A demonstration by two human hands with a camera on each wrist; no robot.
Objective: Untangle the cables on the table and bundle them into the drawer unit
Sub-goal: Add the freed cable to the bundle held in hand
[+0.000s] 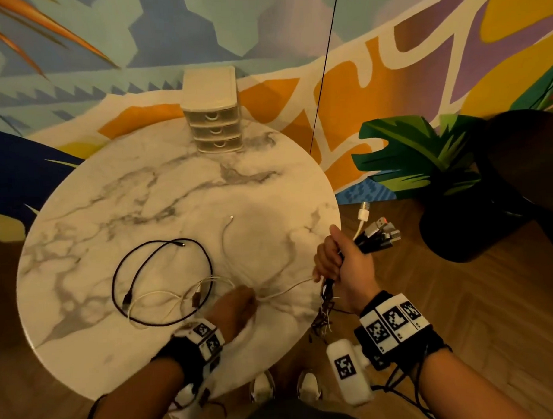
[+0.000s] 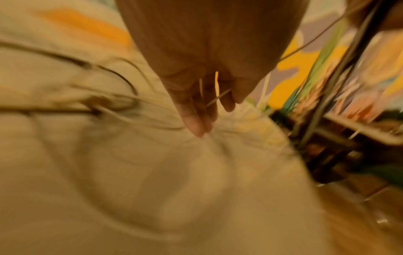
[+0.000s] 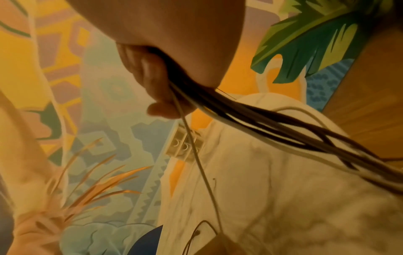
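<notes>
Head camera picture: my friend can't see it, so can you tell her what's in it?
A person's right hand grips a bunch of cables by the edge of a round marble table, while the left hand holds a white cable stretched between both hands. A black cable lies looped on the table, and a small drawer unit stands at the far side.

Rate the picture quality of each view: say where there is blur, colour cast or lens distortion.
Head view: mostly sharp with a warm, dim cast; wide-angle bend at the edges; the left hand is smeared. Left wrist view: heavy motion blur, the table and cables streaked. Right wrist view: soft, orange-tinted, yet the right hand and cable bundle read clearly; the drawer unit looks small and tilted.
</notes>
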